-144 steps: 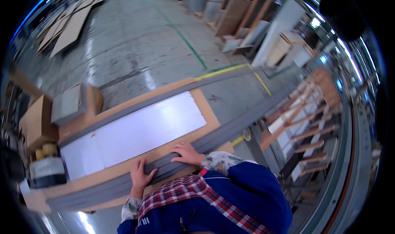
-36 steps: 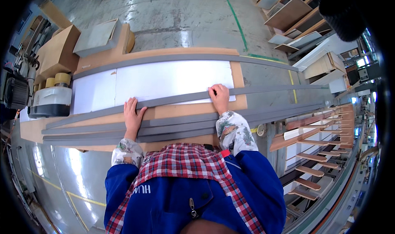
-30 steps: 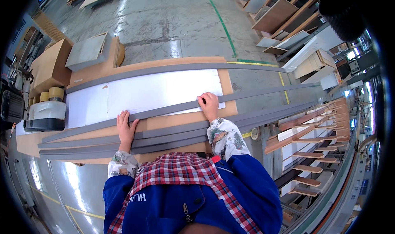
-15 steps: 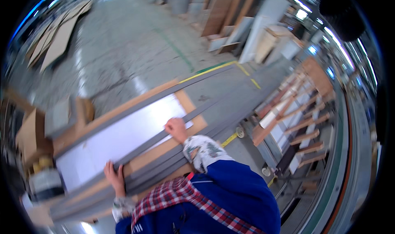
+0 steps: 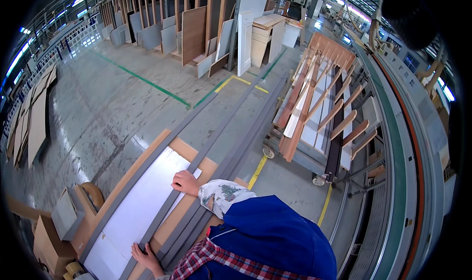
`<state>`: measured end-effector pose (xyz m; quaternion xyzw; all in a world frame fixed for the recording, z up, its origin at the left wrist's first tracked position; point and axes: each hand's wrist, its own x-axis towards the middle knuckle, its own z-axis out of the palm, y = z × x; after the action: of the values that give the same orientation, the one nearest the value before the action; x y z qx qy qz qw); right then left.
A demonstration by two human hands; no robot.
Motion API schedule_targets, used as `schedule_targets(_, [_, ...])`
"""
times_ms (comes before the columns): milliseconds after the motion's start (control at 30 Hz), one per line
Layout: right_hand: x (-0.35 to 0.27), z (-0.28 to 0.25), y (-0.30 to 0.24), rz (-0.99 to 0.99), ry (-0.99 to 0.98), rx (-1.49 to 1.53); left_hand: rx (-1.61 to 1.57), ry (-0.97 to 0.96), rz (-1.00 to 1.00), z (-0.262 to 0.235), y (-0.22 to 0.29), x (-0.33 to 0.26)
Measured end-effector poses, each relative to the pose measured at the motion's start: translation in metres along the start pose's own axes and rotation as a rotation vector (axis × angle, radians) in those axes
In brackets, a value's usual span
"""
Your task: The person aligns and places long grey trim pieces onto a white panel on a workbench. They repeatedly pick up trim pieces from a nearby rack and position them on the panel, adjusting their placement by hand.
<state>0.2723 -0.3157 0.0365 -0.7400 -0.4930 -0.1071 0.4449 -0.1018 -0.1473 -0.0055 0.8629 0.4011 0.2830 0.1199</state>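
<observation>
A long grey strip (image 5: pixel 200 154) runs away from me over a white sheet (image 5: pixel 142 201) on a brown board (image 5: pixel 183 149). My right hand (image 5: pixel 186 182) is closed on this strip, its fingers curled over the top, near a small white piece lying against the strip. Closer to me, my left hand (image 5: pixel 146 258) rests on the same strip with fingers stretched and thumb apart. Another grey strip (image 5: pixel 142 169) lies along the sheet's left edge. Several more grey strips (image 5: pixel 189 228) lie side by side at the right, partly hidden by my right arm.
A wheeled cart (image 5: pixel 314 142) with wooden pegs and long boards stands to the right, beside a long machine rail (image 5: pixel 410 181). Panels lean in a rack (image 5: pixel 194 36) at the back. Flat boards (image 5: pixel 39 112) lie far left. A cardboard box (image 5: pixel 51 245) is at near left.
My view has swung, so the strips now point more directly ahead and the cart shows fully. Both hands stay on the same strip, the right one still curled over it.
</observation>
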Motion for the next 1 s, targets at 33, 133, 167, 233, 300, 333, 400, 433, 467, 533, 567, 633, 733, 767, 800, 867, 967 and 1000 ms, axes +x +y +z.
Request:
schedule_targets(33, [0.001, 0.001, -0.001, 0.009, -0.016, 0.000, 0.002, 0.008, 0.000, 0.000, -0.002, -0.001])
schedule_targets(133, [0.002, 0.001, -0.004, 0.022, -0.039, 0.001, 0.005, 0.025, 0.004, -0.001, -0.002, -0.002])
schedule_targets(167, [0.001, 0.001, -0.004, 0.016, -0.030, 0.001, 0.005, 0.027, 0.008, -0.002, 0.001, -0.002])
schedule_targets(233, [0.001, 0.000, -0.003, 0.005, -0.012, 0.000, 0.006, 0.028, 0.016, -0.002, 0.003, -0.001])
schedule_targets(300, [0.002, 0.000, -0.003, -0.005, 0.007, -0.004, 0.007, 0.026, 0.023, -0.003, 0.003, 0.000])
schedule_targets(333, [0.002, 0.000, -0.004, -0.009, 0.015, -0.005, 0.009, 0.028, 0.022, -0.002, 0.003, 0.000])
schedule_targets(400, [0.002, -0.001, -0.004, -0.018, 0.032, -0.009, 0.013, 0.031, 0.021, -0.001, 0.001, -0.001])
schedule_targets(433, [0.003, -0.002, -0.006, -0.015, 0.030, 0.004, 0.019, 0.027, 0.013, -0.001, 0.000, -0.001])
schedule_targets(467, [0.005, -0.004, -0.008, -0.012, 0.028, 0.016, 0.025, 0.023, 0.005, -0.001, -0.001, -0.002])
schedule_targets(533, [0.004, -0.003, -0.008, -0.009, 0.026, 0.015, 0.035, 0.022, 0.002, 0.000, -0.003, -0.003])
schedule_targets(567, [0.003, 0.001, -0.004, -0.009, 0.027, 0.002, 0.039, 0.026, 0.007, 0.000, -0.004, -0.003])
schedule_targets(633, [0.001, 0.003, -0.002, -0.010, 0.025, -0.012, 0.042, 0.031, 0.013, 0.001, -0.003, -0.003])
schedule_targets(733, [0.001, 0.002, -0.002, -0.013, 0.025, -0.012, 0.044, 0.030, 0.015, 0.001, -0.001, -0.004])
schedule_targets(767, [0.001, 0.002, -0.002, -0.013, 0.031, -0.010, 0.047, 0.026, 0.014, 0.003, -0.004, -0.004])
schedule_targets(800, [0.002, 0.003, -0.002, -0.012, 0.036, -0.008, 0.050, 0.022, 0.014, 0.004, -0.007, -0.003])
schedule_targets(867, [0.003, 0.001, -0.004, -0.006, 0.015, -0.005, 0.052, 0.018, -0.001, 0.005, -0.011, -0.005])
schedule_targets(967, [0.006, -0.001, -0.009, 0.005, 0.018, -0.003, 0.023, 0.013, -0.023, 0.008, -0.017, -0.006])
schedule_targets(1000, [0.006, -0.001, -0.009, 0.009, 0.024, -0.002, 0.007, 0.011, -0.030, 0.009, -0.017, -0.007])
